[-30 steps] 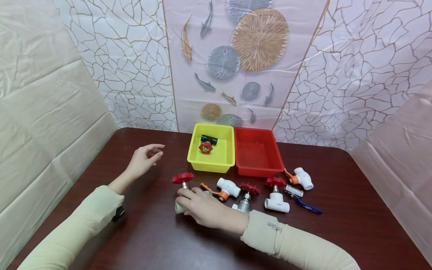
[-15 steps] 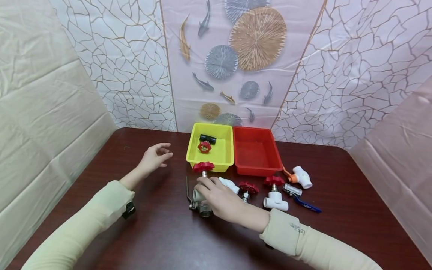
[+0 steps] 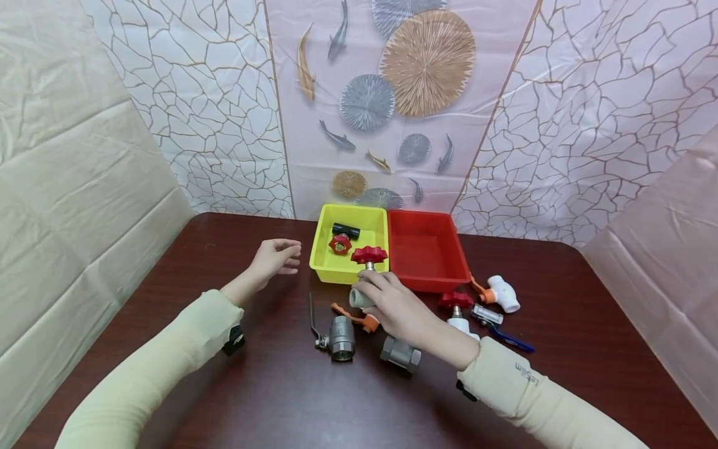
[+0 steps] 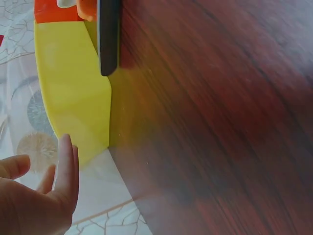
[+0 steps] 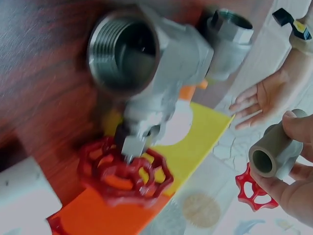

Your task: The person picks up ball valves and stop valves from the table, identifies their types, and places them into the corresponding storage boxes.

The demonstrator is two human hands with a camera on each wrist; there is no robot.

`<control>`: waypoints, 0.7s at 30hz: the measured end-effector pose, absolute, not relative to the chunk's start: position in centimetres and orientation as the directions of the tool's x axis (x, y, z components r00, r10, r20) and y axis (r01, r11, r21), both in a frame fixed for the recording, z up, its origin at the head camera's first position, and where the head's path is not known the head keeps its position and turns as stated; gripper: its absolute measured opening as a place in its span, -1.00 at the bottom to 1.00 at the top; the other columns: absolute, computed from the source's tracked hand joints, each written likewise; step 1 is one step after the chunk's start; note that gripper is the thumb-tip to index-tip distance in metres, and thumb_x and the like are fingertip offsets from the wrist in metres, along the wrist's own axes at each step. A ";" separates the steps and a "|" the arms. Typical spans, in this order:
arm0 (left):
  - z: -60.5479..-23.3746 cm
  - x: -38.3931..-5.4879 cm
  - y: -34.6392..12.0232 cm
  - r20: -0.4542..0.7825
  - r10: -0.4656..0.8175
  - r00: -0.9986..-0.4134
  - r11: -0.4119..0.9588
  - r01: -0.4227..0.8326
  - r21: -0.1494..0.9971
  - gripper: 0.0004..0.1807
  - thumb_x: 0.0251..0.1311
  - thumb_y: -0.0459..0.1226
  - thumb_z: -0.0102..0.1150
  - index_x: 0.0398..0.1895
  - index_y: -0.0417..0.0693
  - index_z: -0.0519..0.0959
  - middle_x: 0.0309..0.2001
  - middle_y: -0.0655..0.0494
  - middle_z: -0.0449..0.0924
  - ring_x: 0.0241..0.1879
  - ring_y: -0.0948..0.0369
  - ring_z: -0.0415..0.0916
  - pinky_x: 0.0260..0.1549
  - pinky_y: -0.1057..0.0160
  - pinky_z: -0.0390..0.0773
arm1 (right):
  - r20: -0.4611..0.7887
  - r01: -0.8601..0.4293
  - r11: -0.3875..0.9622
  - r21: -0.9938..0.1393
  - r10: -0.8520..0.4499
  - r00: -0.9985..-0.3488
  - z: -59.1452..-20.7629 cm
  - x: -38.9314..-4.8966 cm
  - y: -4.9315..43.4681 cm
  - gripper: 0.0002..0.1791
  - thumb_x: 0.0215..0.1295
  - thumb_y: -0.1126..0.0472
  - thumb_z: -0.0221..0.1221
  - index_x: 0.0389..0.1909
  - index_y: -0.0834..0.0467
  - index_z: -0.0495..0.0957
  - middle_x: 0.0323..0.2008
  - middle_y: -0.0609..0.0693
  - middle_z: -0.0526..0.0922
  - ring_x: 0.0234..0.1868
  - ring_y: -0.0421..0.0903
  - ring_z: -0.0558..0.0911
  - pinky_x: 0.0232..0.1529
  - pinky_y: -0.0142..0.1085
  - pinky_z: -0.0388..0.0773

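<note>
My right hand (image 3: pixel 406 312) grips a grey plastic stop valve (image 3: pixel 360 298) by its tee-shaped body, its red handwheel (image 3: pixel 369 254) pointing up. In the head view the valve appears just in front of the yellow bin (image 3: pixel 331 275). The right wrist view shows thumb and fingers around the grey body (image 5: pixel 281 152). Left of the bin my left hand (image 3: pixel 270 262) hovers with relaxed fingers and holds nothing; it also shows in the left wrist view, near the yellow wall. Inside the yellow bin lies a black valve with a red handwheel (image 3: pixel 339 244).
A red bin (image 3: pixel 434 285) adjoins the yellow one. On the table are a steel lever valve (image 3: pixel 341 340), a steel gate valve (image 3: pixel 401 354) partly under my right arm, orange-handled white valves (image 3: pixel 503 294), a white red-wheel valve (image 3: pixel 456 300) and a blue-lever valve (image 3: pixel 507 338).
My right hand has lifted the grey valve and carried it rightward and towards the bins, uncovering the steel lever valve. My left hand has drifted right towards the yellow bin.
</note>
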State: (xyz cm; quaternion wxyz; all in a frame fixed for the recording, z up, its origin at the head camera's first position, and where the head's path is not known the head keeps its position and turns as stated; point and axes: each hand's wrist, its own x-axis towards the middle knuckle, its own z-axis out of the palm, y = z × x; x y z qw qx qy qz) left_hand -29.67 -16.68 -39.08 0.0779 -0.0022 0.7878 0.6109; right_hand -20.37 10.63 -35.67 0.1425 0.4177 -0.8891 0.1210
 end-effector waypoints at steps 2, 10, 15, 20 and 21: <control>-39.1 -29.8 -16.4 -0.151 0.090 -0.984 0.235 -0.127 0.964 -0.52 0.38 -0.27 -0.07 0.28 -0.35 0.29 0.12 -0.43 0.40 -0.42 0.30 0.59 -0.34 0.27 0.67 | 0.351 -0.767 0.631 -0.114 -0.697 -0.625 -35.5 -20.6 11.0 -0.49 0.01 0.32 0.38 0.05 0.20 0.51 0.12 0.14 0.48 0.06 0.06 0.47 0.01 -0.18 0.57; -39.2 -30.2 -15.7 -0.198 0.082 -0.977 0.186 -0.180 0.966 -0.52 0.29 -0.28 0.07 0.23 -0.33 0.36 -0.04 -0.24 0.57 -0.50 0.28 0.56 -0.38 0.28 0.67 | 0.355 -0.752 0.636 -0.174 -0.672 -0.651 -35.2 -21.4 12.3 -0.51 0.05 0.33 0.34 0.06 0.21 0.49 0.12 0.15 0.48 0.09 0.10 0.47 0.05 -0.11 0.55; -39.3 -30.5 -15.1 -0.261 0.071 -0.963 0.224 -0.239 0.945 -0.54 0.31 -0.35 0.03 0.25 -0.35 0.34 -0.06 -0.20 0.59 -0.47 0.30 0.57 -0.28 0.23 0.67 | 0.360 -0.752 0.632 -0.186 -0.669 -0.651 -34.8 -21.7 12.7 -0.50 0.06 0.33 0.34 0.07 0.23 0.48 0.13 0.18 0.47 0.09 0.12 0.47 0.07 -0.09 0.53; -39.6 -30.8 -14.5 -0.258 0.097 -0.961 0.236 -0.230 0.944 -0.55 0.33 -0.37 0.00 0.25 -0.37 0.33 -0.04 -0.33 0.55 -0.49 0.30 0.59 -0.18 0.14 0.64 | 0.366 -0.748 0.638 -0.184 -0.661 -0.655 -34.7 -21.7 12.8 -0.50 0.05 0.33 0.35 0.07 0.21 0.48 0.14 0.18 0.46 0.10 0.11 0.47 0.05 -0.09 0.55; -39.7 -30.8 -14.4 -0.257 0.097 -0.962 0.236 -0.228 0.945 -0.55 0.33 -0.37 -0.01 0.25 -0.37 0.32 0.02 -0.39 0.50 -0.51 0.31 0.58 -0.17 0.15 0.64 | 0.367 -0.747 0.639 -0.184 -0.660 -0.655 -34.7 -21.8 12.8 -0.49 0.05 0.33 0.35 0.07 0.22 0.48 0.15 0.18 0.46 0.10 0.11 0.47 0.05 -0.09 0.55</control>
